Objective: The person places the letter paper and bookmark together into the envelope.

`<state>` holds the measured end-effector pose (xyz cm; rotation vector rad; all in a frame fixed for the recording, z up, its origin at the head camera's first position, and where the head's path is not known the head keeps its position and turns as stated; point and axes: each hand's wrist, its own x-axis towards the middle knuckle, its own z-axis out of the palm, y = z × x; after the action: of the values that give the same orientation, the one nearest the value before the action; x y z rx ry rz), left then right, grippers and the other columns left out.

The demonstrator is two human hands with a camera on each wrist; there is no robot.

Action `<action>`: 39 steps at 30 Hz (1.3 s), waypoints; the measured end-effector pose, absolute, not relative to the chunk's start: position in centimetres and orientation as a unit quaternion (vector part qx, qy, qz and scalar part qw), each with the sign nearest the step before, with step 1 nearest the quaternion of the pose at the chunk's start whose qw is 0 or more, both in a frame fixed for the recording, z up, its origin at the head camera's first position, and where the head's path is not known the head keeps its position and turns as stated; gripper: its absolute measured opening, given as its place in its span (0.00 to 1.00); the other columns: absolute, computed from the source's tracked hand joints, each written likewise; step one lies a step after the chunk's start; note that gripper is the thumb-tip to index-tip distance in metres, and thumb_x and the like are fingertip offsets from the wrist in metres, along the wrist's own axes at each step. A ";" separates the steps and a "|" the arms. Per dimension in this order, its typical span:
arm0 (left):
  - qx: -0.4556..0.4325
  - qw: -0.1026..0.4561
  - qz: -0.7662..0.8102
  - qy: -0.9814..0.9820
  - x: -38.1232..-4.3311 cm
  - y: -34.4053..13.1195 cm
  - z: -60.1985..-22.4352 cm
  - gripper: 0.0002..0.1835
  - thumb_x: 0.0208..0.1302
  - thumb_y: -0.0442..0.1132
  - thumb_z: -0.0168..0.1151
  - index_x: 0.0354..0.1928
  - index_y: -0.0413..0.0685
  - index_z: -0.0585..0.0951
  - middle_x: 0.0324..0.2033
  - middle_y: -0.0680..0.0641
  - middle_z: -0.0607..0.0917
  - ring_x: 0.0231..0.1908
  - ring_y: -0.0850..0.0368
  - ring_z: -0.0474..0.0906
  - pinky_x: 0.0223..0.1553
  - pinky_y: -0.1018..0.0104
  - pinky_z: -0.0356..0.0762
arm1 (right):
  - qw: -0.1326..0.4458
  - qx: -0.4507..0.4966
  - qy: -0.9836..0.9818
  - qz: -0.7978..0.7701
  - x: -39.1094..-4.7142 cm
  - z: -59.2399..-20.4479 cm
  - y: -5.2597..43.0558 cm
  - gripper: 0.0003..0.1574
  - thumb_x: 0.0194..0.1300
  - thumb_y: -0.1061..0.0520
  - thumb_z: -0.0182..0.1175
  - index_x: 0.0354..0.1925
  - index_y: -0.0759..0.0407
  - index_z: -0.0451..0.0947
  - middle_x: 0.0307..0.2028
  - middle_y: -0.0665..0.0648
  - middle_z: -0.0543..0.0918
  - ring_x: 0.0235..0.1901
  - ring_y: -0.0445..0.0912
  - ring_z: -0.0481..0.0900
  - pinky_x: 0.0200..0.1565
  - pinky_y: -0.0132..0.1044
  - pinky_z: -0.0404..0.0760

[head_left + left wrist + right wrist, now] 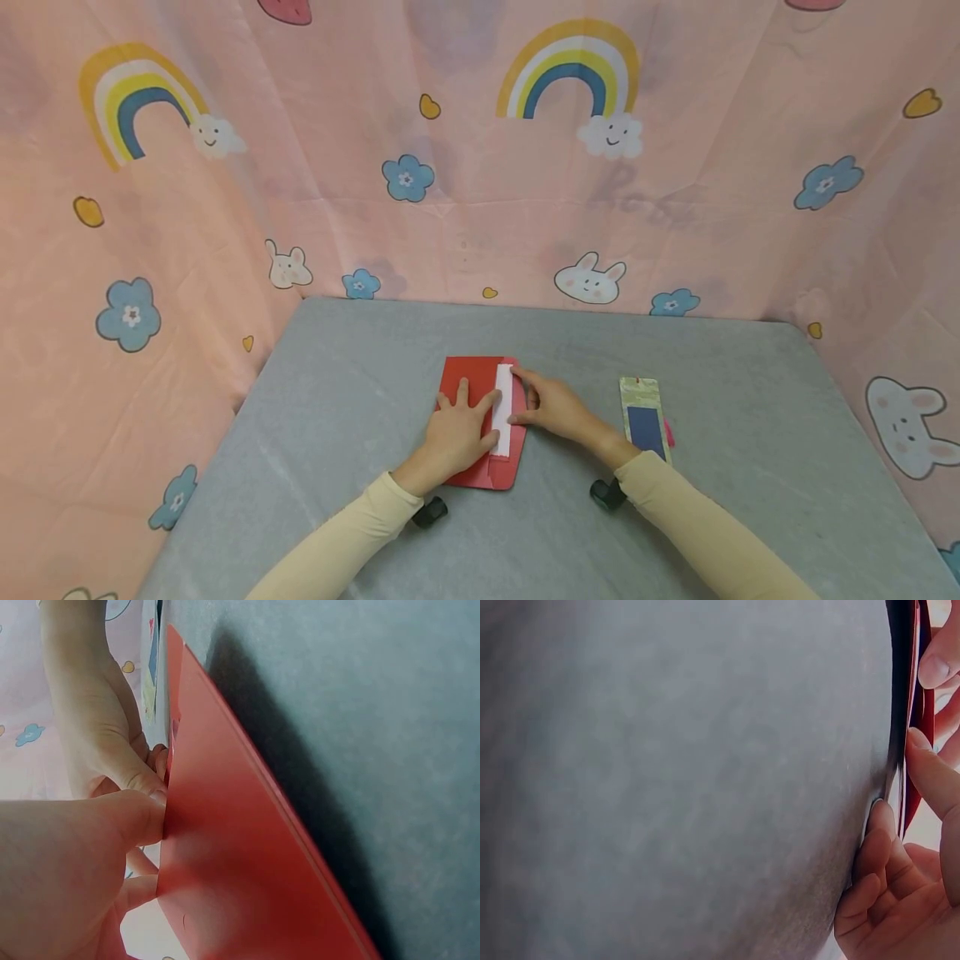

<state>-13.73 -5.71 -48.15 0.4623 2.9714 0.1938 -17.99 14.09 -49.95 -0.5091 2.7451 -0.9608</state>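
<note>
A red envelope (465, 371) lies on the grey table, its pinkish flap side to the right. Along that side runs a white strip (502, 408). My left hand (456, 432) presses flat on the envelope with spread fingers, its thumb and forefinger reaching the strip. From the right, my right hand (557, 408) pinches the envelope's flap edge between thumb and fingers. The right wrist view shows the right thumb (930, 769) on the edge, with the other fingers curled beside it. In the left wrist view the envelope's red surface (225, 825) is raised at a slant above the table.
A patterned greenish card with a dark blue panel (645, 427) lies on the table (360, 375) beside the right forearm. A bit of pink (669, 433) shows under its right edge. Behind the table hangs a pink printed curtain (465, 233).
</note>
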 end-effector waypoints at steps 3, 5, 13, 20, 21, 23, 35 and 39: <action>0.154 0.063 0.066 0.984 -13.7 -5.7 -48.2 0.35 0.65 0.57 0.61 0.73 0.66 0.65 0.72 0.32 0.65 0.61 0.23 0.72 0.32 0.54 0.86 | 0.091 -0.174 0.928 -0.317 -18.0 -50.0 14.0 0.55 0.53 0.43 0.75 0.73 0.55 0.62 0.25 0.49 0.72 0.25 0.40 0.68 0.27 0.30 0.67; 0.155 0.061 0.067 0.984 -13.7 -5.7 -48.2 0.35 0.65 0.57 0.61 0.73 0.65 0.66 0.72 0.32 0.65 0.60 0.23 0.72 0.32 0.54 0.86 | 0.087 -0.176 0.929 -0.315 -18.1 -50.1 13.9 0.55 0.53 0.43 0.75 0.73 0.55 0.63 0.25 0.49 0.72 0.24 0.40 0.68 0.27 0.29 0.66; 0.153 0.061 0.067 0.984 -13.7 -5.7 -48.4 0.35 0.64 0.57 0.61 0.73 0.66 0.66 0.71 0.32 0.66 0.60 0.22 0.72 0.34 0.53 0.86 | 0.082 -0.180 0.930 -0.311 -18.0 -50.1 13.7 0.56 0.53 0.41 0.74 0.73 0.53 0.62 0.24 0.49 0.70 0.25 0.40 0.67 0.27 0.30 0.66; 0.152 0.060 0.067 0.984 -13.8 -5.7 -48.4 0.35 0.64 0.58 0.61 0.73 0.66 0.65 0.71 0.32 0.66 0.60 0.22 0.72 0.34 0.53 0.87 | 0.078 -0.182 0.932 -0.305 -18.0 -50.1 13.5 0.55 0.53 0.41 0.74 0.73 0.54 0.63 0.23 0.49 0.69 0.24 0.40 0.66 0.28 0.31 0.65; 0.152 0.060 0.067 0.984 -13.8 -5.7 -48.5 0.35 0.64 0.58 0.61 0.73 0.66 0.65 0.71 0.32 0.66 0.60 0.22 0.72 0.34 0.53 0.87 | 0.078 -0.181 0.932 -0.303 -18.0 -50.2 13.5 0.55 0.53 0.41 0.74 0.73 0.53 0.63 0.23 0.49 0.69 0.24 0.40 0.65 0.28 0.31 0.65; 0.152 0.059 0.067 0.984 -13.8 -5.7 -48.5 0.35 0.64 0.58 0.61 0.73 0.66 0.65 0.71 0.32 0.66 0.60 0.22 0.72 0.34 0.53 0.87 | 0.080 -0.178 0.934 -0.300 -18.0 -50.2 13.4 0.55 0.53 0.41 0.74 0.73 0.53 0.63 0.23 0.49 0.69 0.24 0.40 0.65 0.28 0.32 0.65; 0.149 0.063 0.065 0.985 -13.8 -5.6 -48.4 0.36 0.64 0.58 0.61 0.73 0.67 0.65 0.72 0.32 0.65 0.60 0.23 0.71 0.34 0.54 0.87 | 0.092 -0.163 0.929 -0.320 -18.3 -50.4 13.5 0.55 0.55 0.41 0.73 0.74 0.50 0.60 0.24 0.50 0.70 0.24 0.41 0.67 0.28 0.31 0.66; 0.148 0.063 0.064 0.985 -13.9 -5.6 -48.4 0.36 0.64 0.58 0.61 0.73 0.67 0.65 0.72 0.32 0.65 0.61 0.23 0.71 0.34 0.54 0.87 | 0.095 -0.158 0.930 -0.319 -18.3 -50.2 13.4 0.55 0.55 0.42 0.73 0.75 0.50 0.60 0.24 0.51 0.70 0.24 0.41 0.67 0.28 0.31 0.66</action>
<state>-13.85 -5.61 -48.35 0.4483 2.9756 0.1942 -18.34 13.36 -50.22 -0.4674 2.7572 -0.9446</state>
